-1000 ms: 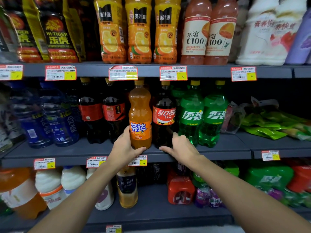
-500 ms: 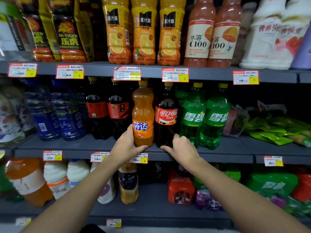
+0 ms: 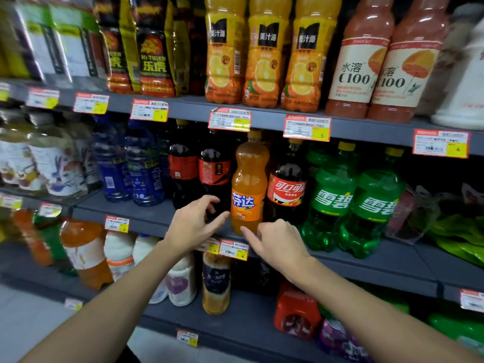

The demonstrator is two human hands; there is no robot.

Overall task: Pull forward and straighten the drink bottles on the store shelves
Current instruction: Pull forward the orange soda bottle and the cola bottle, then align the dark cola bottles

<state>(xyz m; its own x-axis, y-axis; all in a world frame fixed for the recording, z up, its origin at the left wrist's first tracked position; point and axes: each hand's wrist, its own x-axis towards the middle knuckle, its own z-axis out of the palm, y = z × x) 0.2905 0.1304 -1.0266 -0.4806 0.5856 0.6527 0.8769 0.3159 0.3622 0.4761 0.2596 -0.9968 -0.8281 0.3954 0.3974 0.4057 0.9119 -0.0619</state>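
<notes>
An orange soda bottle (image 3: 248, 184) stands upright at the front edge of the middle shelf (image 3: 146, 218). My left hand (image 3: 192, 224) hovers just left of its base, fingers apart, holding nothing. My right hand (image 3: 277, 242) is below and right of the base, index finger stretched toward it, also holding nothing. A cola bottle (image 3: 286, 184) stands right of the orange one, then two green soda bottles (image 3: 332, 203) (image 3: 374, 208). Two dark cola bottles (image 3: 213, 169) sit further back on the left.
Blue water bottles (image 3: 142, 176) stand at the left of the middle shelf. Orange juice bottles (image 3: 264, 56) and pink C100 bottles (image 3: 361, 66) fill the top shelf. Milk and juice bottles (image 3: 180, 281) line the lower shelf. Green packets (image 3: 455, 231) lie at the right.
My left hand has let go of the orange bottle and opened beside it. My right hand has lifted off the shelf edge. The view has shifted left.
</notes>
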